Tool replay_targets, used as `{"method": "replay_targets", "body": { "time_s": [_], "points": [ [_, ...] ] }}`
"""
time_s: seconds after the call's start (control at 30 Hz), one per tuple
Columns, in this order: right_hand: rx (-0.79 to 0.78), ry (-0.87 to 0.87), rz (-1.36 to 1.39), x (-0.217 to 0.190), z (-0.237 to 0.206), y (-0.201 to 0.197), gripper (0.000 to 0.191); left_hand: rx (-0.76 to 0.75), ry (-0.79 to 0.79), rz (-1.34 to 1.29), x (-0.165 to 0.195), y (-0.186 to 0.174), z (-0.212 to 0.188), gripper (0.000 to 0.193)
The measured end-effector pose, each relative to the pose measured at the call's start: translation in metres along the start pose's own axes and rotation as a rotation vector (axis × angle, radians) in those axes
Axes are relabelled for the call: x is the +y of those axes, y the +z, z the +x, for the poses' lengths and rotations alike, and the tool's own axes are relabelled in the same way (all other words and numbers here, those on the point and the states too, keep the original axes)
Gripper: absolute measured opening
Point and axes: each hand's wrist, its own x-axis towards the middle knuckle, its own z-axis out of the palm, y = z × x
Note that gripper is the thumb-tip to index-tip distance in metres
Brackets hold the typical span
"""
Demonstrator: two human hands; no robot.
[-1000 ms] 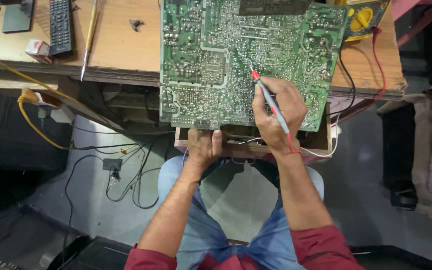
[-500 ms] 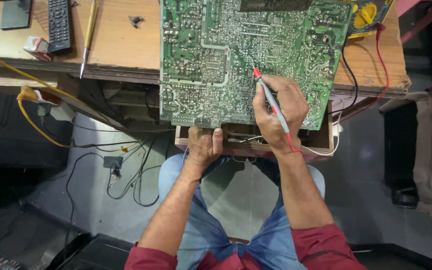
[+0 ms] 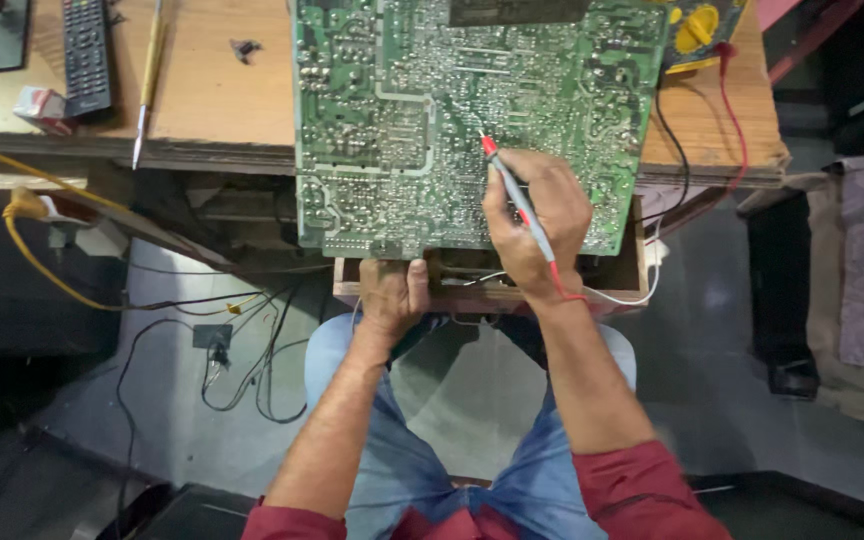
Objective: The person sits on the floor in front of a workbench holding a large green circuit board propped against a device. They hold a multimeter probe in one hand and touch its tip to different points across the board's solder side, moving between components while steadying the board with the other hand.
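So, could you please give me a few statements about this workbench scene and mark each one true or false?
1. The right hand holds a red-tipped probe against the green circuit board. True.
2. The left hand holds a soldering iron above the board. False: it grips the board's near edge and holds no tool.
3. A black remote control lies on the wooden table, left of the board. True.
4. The yellow multimeter sits on the floor. False: it rests at the table's far right, with leads trailing from it.
5. The person wears green sleeves. False: the sleeves are red.
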Motion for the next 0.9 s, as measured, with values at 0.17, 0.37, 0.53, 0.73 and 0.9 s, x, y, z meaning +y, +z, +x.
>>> {"method": "replay_targets", "body": {
  "time_s": [0.17,0.37,0.53,0.73,0.9],
  "points": [
    [0.010,-0.002,-0.001,0.0004,0.0001,0.0011,0.023,-0.016,-0.011,0.008,-0.0051,0.0032,-0.0023,0.028],
    [0.020,-0.019,-0.011,0.0012,-0.0001,0.0014,0.024,0.000,0.013,-0.020,-0.0052,0.0019,-0.0026,0.028],
    [0.025,-0.020,-0.003,0.0008,-0.0004,0.0025,0.023,-0.004,0.007,0.014,-0.0059,0.0027,-0.0016,0.027],
    [0.026,-0.026,0.003,-0.0002,0.0012,0.0022,0.023,-0.003,0.021,0.007,-0.0051,0.0014,-0.0004,0.027],
    [0.039,-0.002,0.019,-0.0025,0.0011,0.0027,0.022,0.019,0.035,0.041,-0.0054,0.0003,-0.0021,0.025]
  ]
}}
